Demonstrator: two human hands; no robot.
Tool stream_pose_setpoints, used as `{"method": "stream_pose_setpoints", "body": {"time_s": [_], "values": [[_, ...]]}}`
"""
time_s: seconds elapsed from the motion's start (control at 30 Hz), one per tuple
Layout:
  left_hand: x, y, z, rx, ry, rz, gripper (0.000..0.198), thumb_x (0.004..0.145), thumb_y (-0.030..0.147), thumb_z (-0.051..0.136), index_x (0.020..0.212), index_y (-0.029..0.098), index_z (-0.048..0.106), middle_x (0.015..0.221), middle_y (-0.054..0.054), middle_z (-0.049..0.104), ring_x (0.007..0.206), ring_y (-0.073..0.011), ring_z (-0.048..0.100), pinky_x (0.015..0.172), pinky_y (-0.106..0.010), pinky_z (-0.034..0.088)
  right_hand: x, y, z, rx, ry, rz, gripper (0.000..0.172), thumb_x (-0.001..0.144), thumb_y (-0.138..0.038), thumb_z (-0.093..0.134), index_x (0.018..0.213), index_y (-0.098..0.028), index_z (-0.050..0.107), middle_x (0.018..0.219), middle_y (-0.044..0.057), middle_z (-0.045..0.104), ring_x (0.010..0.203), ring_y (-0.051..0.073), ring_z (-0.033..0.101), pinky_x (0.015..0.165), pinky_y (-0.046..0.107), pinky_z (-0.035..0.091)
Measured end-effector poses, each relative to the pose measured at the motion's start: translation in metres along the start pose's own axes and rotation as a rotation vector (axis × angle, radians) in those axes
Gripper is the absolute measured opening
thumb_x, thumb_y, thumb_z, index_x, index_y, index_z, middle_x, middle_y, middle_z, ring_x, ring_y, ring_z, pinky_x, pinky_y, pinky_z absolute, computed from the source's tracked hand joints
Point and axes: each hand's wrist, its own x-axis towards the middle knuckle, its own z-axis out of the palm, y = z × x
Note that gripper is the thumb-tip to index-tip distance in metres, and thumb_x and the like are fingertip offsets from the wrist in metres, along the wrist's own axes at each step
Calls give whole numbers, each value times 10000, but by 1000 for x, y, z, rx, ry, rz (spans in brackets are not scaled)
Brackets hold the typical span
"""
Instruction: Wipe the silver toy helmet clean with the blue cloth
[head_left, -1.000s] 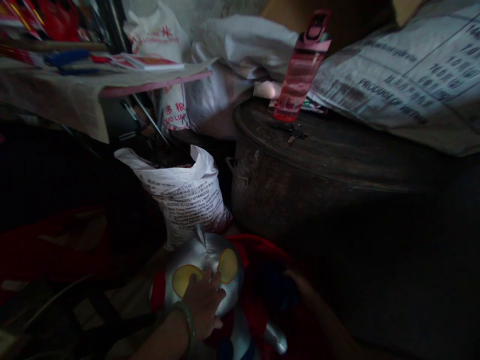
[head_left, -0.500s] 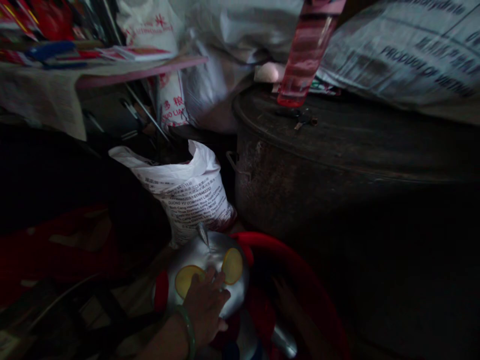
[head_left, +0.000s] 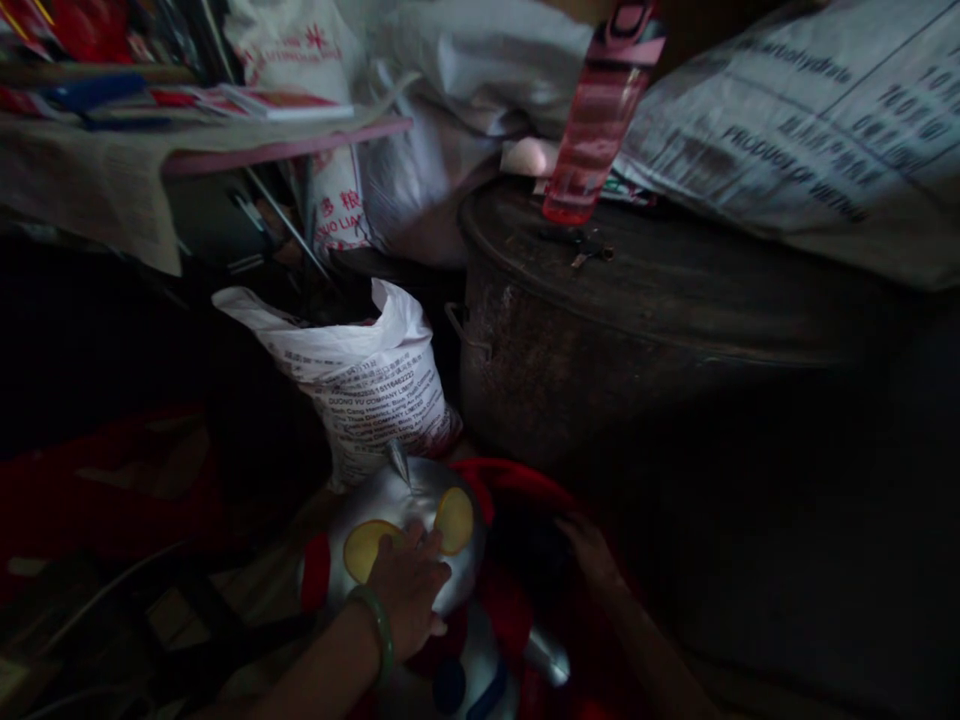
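Observation:
A silver stuffed toy (head_left: 442, 475) with yellow oval eyes, red ear pieces and a crest on its head leans in a red basin (head_left: 517, 472). My left hand (head_left: 411, 590), with a green bangle on the wrist, lies over the toy's face, fingers spread and pressing on it between the eyes. At the right side of the basin is my right hand (head_left: 589, 548), reaching in beside a dark, shadowed thing (head_left: 531, 545). Its fingertips fade into the shadow, so what they touch or grip is unclear.
A white printed sack (head_left: 375, 390) stands open behind the toy. To its right is a large dark metal drum (head_left: 540, 350), carrying a pink bottle (head_left: 596, 130), keys (head_left: 589, 248) and another printed sack (head_left: 810, 150). A cluttered table (head_left: 285, 145) is at the left.
The view has shifted slightly. My right hand has moved up along the basin's right side and shows more clearly. My left hand stays on the toy's face.

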Motion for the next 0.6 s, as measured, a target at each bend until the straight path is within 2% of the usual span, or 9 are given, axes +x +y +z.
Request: {"method": "stream_pose_setpoints", "body": {"time_s": [0.07,0.13,0.23,0.3,0.37,0.43,0.6], "values": [[2,-1,4,7,20,18,591,775,357,766,1329,201,629,1589,-156,363,1472,-442,252,1089,-688,352,-9,-9,-29,29,44,-100,469,809,-217,436,1170,-236,734,1348,67,648,1326,233,533,1140,370,404],[3,-3,8,13,29,35,599,782,374,754,1337,188,621,1588,-169,359,1474,-449,245,1084,-699,347,-20,-22,-56,81,103,-206,438,816,-264,479,1172,-264,734,1370,56,626,1336,243,516,1161,402,384],[5,-4,13,25,61,44,568,789,384,741,1311,184,639,1584,-173,365,1482,-444,235,1072,-713,341,-33,-50,-89,286,202,-269,347,769,-347,618,1076,-260,756,1313,72,643,1264,277,562,1104,413,443],[5,-4,14,27,82,40,543,777,343,751,1287,184,655,1574,-176,380,1481,-445,237,1057,-713,352,-40,-67,-101,411,225,-211,345,768,-411,664,1062,-243,731,1211,84,681,1149,279,625,997,391,513],[3,-4,15,21,77,39,549,770,299,751,1297,183,649,1576,-179,376,1485,-444,229,1061,-709,347,-46,-73,-104,452,189,-132,380,828,-481,625,1113,-234,673,1099,76,710,1022,256,671,882,355,553],[2,-4,14,6,81,48,554,776,283,743,1311,188,639,1583,-176,367,1484,-442,235,1063,-702,344,-54,-65,-101,451,127,-79,383,854,-498,608,1119,-223,633,1011,59,722,944,240,690,809,328,560],[1,-5,12,24,37,36,569,785,290,728,1338,203,621,1594,-176,344,1478,-442,251,1068,-703,330,-87,-12,-75,-5,-219,1,147,858,-351,680,904,-211,668,891,21,723,842,194,691,802,321,560]]}}
